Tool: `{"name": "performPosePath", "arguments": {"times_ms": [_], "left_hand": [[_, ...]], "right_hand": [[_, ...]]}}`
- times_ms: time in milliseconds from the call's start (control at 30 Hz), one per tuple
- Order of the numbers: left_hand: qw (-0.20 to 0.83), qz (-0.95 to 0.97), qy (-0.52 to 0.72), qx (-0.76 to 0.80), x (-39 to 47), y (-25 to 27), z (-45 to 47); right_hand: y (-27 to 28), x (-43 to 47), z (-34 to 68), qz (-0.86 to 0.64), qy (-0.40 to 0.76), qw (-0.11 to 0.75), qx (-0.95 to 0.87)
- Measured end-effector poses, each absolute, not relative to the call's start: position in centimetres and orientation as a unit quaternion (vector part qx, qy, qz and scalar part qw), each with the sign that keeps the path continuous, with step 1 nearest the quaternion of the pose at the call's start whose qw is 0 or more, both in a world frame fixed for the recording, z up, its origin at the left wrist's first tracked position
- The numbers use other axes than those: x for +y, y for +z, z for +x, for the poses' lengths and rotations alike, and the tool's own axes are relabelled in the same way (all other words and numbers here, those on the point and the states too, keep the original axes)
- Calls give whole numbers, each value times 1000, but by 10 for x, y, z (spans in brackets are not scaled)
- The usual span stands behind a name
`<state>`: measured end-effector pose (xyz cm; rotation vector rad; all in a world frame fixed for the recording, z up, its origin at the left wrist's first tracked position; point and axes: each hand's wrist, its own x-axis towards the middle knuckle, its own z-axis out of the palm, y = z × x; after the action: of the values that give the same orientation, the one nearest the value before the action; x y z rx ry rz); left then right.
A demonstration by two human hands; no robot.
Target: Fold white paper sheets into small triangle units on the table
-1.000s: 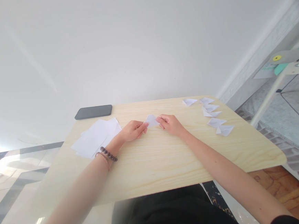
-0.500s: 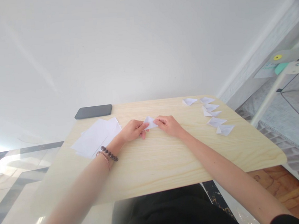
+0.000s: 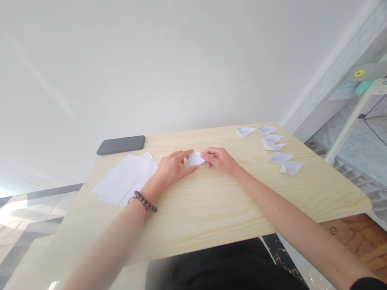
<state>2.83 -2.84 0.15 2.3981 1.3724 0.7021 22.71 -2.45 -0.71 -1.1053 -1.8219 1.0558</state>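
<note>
Along the far edge of the pale wooden tabletop (image 3: 218,205), up against the white wall (image 3: 173,52), a flat dark device (image 3: 121,145) lies at the left corner. Just nearer to me is a loose, overlapping pile of white sheets (image 3: 122,177), their edges fanned out of line; my left wrist, with its dark beaded bracelet (image 3: 145,201) and a thin reddish band (image 3: 136,200), cuts across the pile's near right side in my view.

Over to the right I have six small folded papers: one (image 3: 245,132) sits by itself near the far edge, and the other five run in a slanting column (image 3: 274,148) down toward me, close together, some seeming to touch or overlap. Beyond the tabletop's right side stands a pale pole (image 3: 346,133), well apart from the papers.

The small white folded paper (image 3: 193,159) I am handling is in the middle, directly between my two hands, left of the column and right of the pile. My right hand (image 3: 220,161) is closed, thumb and fingers pinching its right end. My left hand (image 3: 171,168) is spread, thumb on the near side and fingers on the far side of the paper's left part; I cannot tell whether they press on it.
</note>
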Motion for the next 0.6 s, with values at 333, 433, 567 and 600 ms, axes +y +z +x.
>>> {"name": "performPosePath", "arguments": {"times_ms": [333, 433, 567, 600], "left_hand": [[201, 805, 268, 490, -30, 4, 31], [207, 803, 274, 487, -30, 3, 31], [214, 801, 275, 487, -29, 2, 31], [213, 802, 272, 487, -29, 2, 31]], "right_hand": [[-14, -23, 229, -406, 449, 347, -717], [-12, -24, 230, -408, 442, 341, -722], [-10, -25, 230, -412, 436, 336, -726], [-10, -25, 230, -413, 436, 336, -726]]}}
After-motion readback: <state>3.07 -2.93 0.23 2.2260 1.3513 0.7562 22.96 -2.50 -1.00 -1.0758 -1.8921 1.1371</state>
